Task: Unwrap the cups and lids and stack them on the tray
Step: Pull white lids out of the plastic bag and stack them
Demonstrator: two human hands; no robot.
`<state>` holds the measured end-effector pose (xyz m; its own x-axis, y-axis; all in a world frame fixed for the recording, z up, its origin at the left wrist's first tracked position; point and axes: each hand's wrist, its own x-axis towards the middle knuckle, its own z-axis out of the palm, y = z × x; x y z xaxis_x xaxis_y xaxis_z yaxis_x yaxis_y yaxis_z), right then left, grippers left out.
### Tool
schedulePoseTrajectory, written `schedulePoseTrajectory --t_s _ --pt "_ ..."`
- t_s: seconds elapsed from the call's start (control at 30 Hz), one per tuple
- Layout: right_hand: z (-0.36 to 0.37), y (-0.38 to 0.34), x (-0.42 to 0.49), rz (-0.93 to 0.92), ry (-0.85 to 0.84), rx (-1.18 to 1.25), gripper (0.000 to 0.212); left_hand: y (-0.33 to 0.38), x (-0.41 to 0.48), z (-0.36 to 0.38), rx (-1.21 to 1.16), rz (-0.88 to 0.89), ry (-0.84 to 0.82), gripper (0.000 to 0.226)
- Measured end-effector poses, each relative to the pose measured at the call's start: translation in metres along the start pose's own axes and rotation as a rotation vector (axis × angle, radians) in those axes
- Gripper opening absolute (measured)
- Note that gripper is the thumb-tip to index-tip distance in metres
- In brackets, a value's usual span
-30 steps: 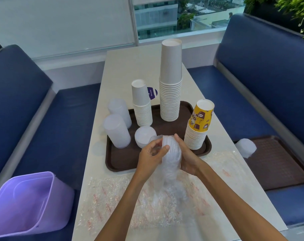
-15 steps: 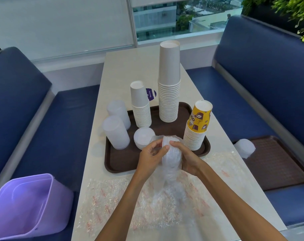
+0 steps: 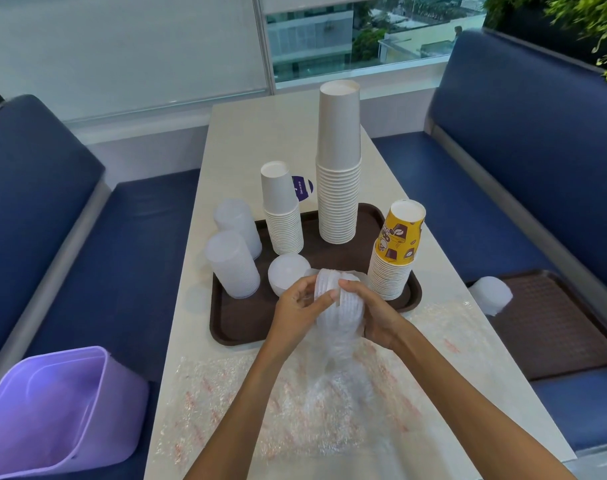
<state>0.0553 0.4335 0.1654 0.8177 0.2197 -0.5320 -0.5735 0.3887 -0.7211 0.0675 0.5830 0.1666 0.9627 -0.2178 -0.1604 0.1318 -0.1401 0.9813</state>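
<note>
On the table [image 3: 226, 140], above the tray [image 3: 239, 327], left hand [image 3: 297, 308] and right hand [image 3: 371, 313] both grip a lid stack [image 3: 336, 299], apparently still part-wrapped in plastic [image 3: 333, 372].

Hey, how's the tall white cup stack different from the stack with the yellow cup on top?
The tall stack is plain white; the yellow stack has a yellow top cup with brown prints. The tall stack rises far higher than the yellow stack. The tall stack stands at the tray's far side, the yellow stack at its right edge. Both are cups nested upside down on the tray.
</note>
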Motion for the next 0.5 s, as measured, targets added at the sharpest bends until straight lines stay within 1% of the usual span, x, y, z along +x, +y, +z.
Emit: schedulePoseTrajectory --t_s 0.13,0.2,0.3,0.37,0.5 --pt "0.0 -0.001 0.001 0.016 0.041 0.006 0.015 -0.002 0.007 -0.005 0.124 -0.035 0.11 0.036" --pt "0.002 -0.001 0.003 0.026 0.068 0.002 0.015 0.0 0.011 -0.005 0.182 -0.035 0.161 0.037" --pt "0.003 -0.001 0.006 0.038 0.085 0.008 0.017 0.003 0.016 -0.005 0.276 -0.033 0.221 0.046" --pt "0.001 -0.002 0.008 0.037 0.092 0.013 0.017 0.004 0.019 -0.006 0.318 -0.039 0.232 0.05" --pt "-0.001 -0.004 0.009 0.028 0.111 0.028 0.016 0.001 0.027 -0.008 0.343 -0.086 0.214 0.048"
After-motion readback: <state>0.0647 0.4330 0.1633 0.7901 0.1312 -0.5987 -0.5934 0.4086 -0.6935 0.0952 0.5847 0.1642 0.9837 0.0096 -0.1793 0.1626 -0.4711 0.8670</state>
